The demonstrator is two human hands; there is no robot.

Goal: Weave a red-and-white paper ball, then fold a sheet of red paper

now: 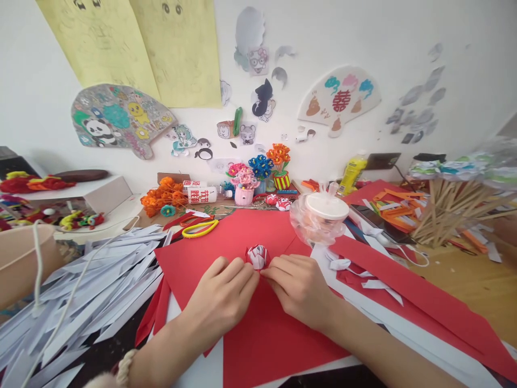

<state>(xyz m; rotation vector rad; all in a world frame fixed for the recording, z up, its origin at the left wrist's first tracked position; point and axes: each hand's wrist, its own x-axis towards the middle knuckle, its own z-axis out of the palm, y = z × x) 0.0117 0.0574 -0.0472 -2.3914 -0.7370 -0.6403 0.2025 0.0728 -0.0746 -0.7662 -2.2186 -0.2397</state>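
Note:
A small red-and-white folded paper ball (257,257) is between my two hands, just above the red paper sheets (278,355). My left hand (226,293) is closed at the ball's left side, fingers bent and pinched together. On the right side my right hand (301,288) pinches at the ball in the same way, its fingertips near the lower edge. The ball's underside and the exact finger contact are hidden. Yellow-handled scissors (201,229) lie on the far left part of the red sheets.
Many white paper strips (100,285) cover the left side. A bagged cup with a white lid (323,213) stands behind my right hand. Red and white strips (404,280) lie at right. Flower pots (244,188), a yellow bottle (353,172) and wooden sticks (440,210) line the back.

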